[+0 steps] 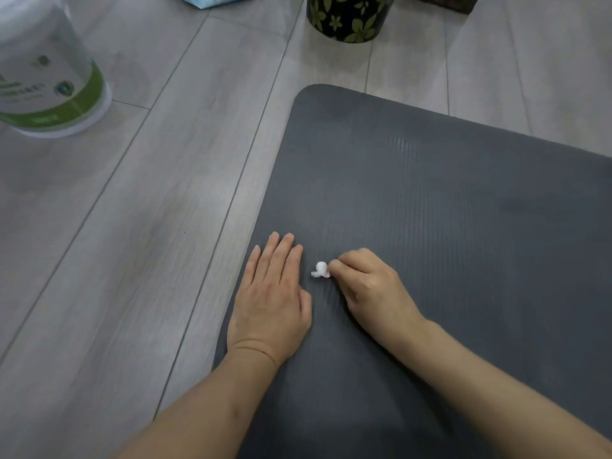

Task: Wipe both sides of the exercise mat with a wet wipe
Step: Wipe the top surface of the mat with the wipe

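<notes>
Currently: dark grey ribbed foam exercise mat [430, 226] flat on pale grey wood-plank floor [132, 243], rounded corner pointing away toward the top of the view, left edge running diagonally down toward the person.

Left hand [271, 299] released, palm down, fingers straight and together, pressed flat on the mat just inside its left edge. Wrist creased, forearm coming in from the bottom left across the floor.

Right hand [367, 286] clenched around a small crumpled white wet wipe [320, 270], pinched at the fingertips; only a little wad of it sticking out on the side toward the left hand. Wipe touching the mat surface, just beside the left hand's fingers, not touching them. Right forearm lying over the mat from the bottom right.

Off the mat, far left: white round plastic tub with green label band [49, 77] standing upright on the floor, well apart from the mat edge. Print on label too blurred to read.

Beyond the mat's rounded corner: black cylindrical container with green flower pattern [347, 18], upright, near the corner but not touching. Left of that, cut by the top edge: light blue-and-white soft pack [218, 0], contents unclear.

Faint glossy streaks on the mat ribs up from the hands.
</notes>
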Demonstrator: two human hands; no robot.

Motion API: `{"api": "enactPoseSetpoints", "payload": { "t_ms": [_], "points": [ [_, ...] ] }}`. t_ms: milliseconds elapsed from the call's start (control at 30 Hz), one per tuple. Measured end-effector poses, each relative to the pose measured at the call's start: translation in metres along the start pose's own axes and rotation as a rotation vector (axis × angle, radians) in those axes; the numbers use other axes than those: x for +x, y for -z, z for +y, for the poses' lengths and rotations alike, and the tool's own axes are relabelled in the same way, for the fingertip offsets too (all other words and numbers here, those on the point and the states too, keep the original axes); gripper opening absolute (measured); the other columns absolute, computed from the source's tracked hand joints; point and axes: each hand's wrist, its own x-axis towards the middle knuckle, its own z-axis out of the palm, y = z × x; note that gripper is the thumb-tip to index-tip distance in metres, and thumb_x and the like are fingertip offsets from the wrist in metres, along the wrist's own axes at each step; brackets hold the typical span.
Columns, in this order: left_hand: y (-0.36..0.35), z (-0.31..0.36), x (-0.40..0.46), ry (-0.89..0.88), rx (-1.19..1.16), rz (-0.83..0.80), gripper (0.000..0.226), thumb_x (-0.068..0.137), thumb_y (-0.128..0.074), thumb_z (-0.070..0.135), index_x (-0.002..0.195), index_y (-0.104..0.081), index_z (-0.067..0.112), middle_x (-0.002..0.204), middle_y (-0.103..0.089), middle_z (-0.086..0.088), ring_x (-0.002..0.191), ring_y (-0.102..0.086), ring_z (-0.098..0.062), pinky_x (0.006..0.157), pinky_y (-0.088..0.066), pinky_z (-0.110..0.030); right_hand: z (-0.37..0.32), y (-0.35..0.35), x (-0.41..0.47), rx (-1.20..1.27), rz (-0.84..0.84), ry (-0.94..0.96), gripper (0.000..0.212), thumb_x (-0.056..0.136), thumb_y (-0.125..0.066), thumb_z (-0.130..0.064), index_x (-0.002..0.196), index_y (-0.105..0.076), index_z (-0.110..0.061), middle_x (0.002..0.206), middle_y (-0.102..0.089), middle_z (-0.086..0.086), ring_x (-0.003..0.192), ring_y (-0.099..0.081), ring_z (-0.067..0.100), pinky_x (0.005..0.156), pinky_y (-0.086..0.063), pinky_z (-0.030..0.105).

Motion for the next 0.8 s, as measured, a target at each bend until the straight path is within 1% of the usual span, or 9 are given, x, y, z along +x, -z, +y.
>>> {"api": "enactPoseSetpoints", "payload": {
  "t_ms": [133, 267, 333, 467, 533, 600, 700, 733, 800],
  "points": [
    [-0.002, -0.002, 0.000, -0.012, 0.013, -0.036, 0.065, 0.090, -0.032, 0.028, 0.148, -0.051, 0.007, 0.160, -0.042, -0.009, 0.154, -0.029, -0.024, 0.125, -0.027, -0.048, 0.033, -0.005, 0.062, -0.109, 0.083, 0.052, 0.017, 0.102, -0.059, -0.015, 0.086, -0.064, -0.010, 0.083, -0.055, 0.008, 0.079, -0.052, 0.029, 0.065, -0.045, 0.038],
    [-0.001, -0.003, 0.000, -0.028, 0.039, -0.045, 0.066, 0.090, -0.032, 0.031, 0.150, -0.049, 0.009, 0.162, -0.040, -0.008, 0.155, -0.027, -0.023, 0.126, -0.024, -0.048, 0.094, -0.015, 0.159, -0.190, 0.226, -0.228, 0.020, 0.092, -0.061, -0.006, 0.073, -0.064, -0.001, 0.073, -0.048, 0.011, 0.069, -0.050, 0.033, 0.060, -0.049, 0.045],
    [0.000, -0.004, 0.001, -0.038, 0.046, -0.045, 0.066, 0.090, -0.033, 0.032, 0.150, -0.049, 0.009, 0.162, -0.040, -0.008, 0.155, -0.027, -0.024, 0.126, -0.024, -0.048, 0.093, -0.018, 0.167, -0.176, 0.241, -0.264, 0.018, 0.090, -0.062, -0.004, 0.072, -0.066, -0.001, 0.071, -0.043, 0.007, 0.066, -0.048, 0.031, 0.059, -0.048, 0.041],
    [0.003, -0.002, -0.001, -0.048, -0.013, -0.007, 0.065, 0.087, -0.035, 0.030, 0.145, -0.054, 0.006, 0.157, -0.047, -0.010, 0.151, -0.034, -0.027, 0.124, -0.028, -0.051, 0.044, -0.019, 0.093, -0.058, 0.206, -0.192, 0.030, 0.100, -0.054, -0.021, 0.077, -0.067, -0.006, 0.075, -0.055, 0.009, 0.071, -0.054, 0.031, 0.060, -0.046, 0.039],
    [0.005, -0.002, -0.003, -0.036, -0.097, 0.045, 0.062, 0.084, -0.036, 0.025, 0.138, -0.059, 0.003, 0.150, -0.052, -0.013, 0.147, -0.041, -0.029, 0.122, -0.031, -0.053, 0.012, -0.014, 0.037, 0.035, 0.164, -0.153, 0.029, 0.102, -0.053, -0.021, 0.081, -0.067, -0.006, 0.079, -0.057, 0.008, 0.074, -0.055, 0.029, 0.063, -0.046, 0.037],
    [0.008, -0.002, -0.006, -0.003, -0.207, 0.104, 0.054, 0.082, -0.037, 0.019, 0.125, -0.065, 0.002, 0.138, -0.058, -0.015, 0.136, -0.050, -0.032, 0.119, -0.035, -0.054, -0.013, -0.011, -0.004, 0.083, 0.133, -0.159, 0.019, 0.100, -0.058, -0.015, 0.087, -0.070, -0.006, 0.083, -0.059, 0.005, 0.075, -0.055, 0.027, 0.066, -0.047, 0.036],
    [0.020, -0.003, -0.014, 0.012, -0.284, 0.137, 0.039, 0.080, -0.037, 0.012, 0.105, -0.066, 0.003, 0.112, -0.061, -0.014, 0.110, -0.054, -0.030, 0.105, -0.045, -0.045, -0.030, -0.014, -0.024, 0.129, 0.119, -0.287, 0.012, 0.094, -0.063, -0.011, 0.087, -0.072, -0.008, 0.081, -0.059, 0.003, 0.074, -0.055, 0.026, 0.067, -0.049, 0.037],
    [0.023, -0.003, -0.019, -0.012, -0.281, 0.128, 0.037, 0.080, -0.037, 0.011, 0.102, -0.067, 0.003, 0.107, -0.062, -0.014, 0.106, -0.056, -0.031, 0.102, -0.045, -0.042, -0.033, -0.014, -0.023, 0.131, 0.112, -0.319, 0.013, 0.093, -0.063, -0.011, 0.084, -0.072, -0.008, 0.079, -0.058, 0.003, 0.072, -0.055, 0.026, 0.066, -0.050, 0.039],
    [0.030, -0.004, -0.026, -0.042, -0.250, 0.095, 0.037, 0.082, -0.039, 0.008, 0.104, -0.068, 0.001, 0.110, -0.066, -0.016, 0.108, -0.062, -0.037, 0.105, -0.042, -0.036, -0.041, -0.015, -0.021, 0.106, 0.051, -0.341, 0.017, 0.092, -0.062, -0.012, 0.077, -0.070, -0.009, 0.075, -0.055, 0.004, 0.069, -0.054, 0.028, 0.063, -0.050, 0.043]
  ]
}}
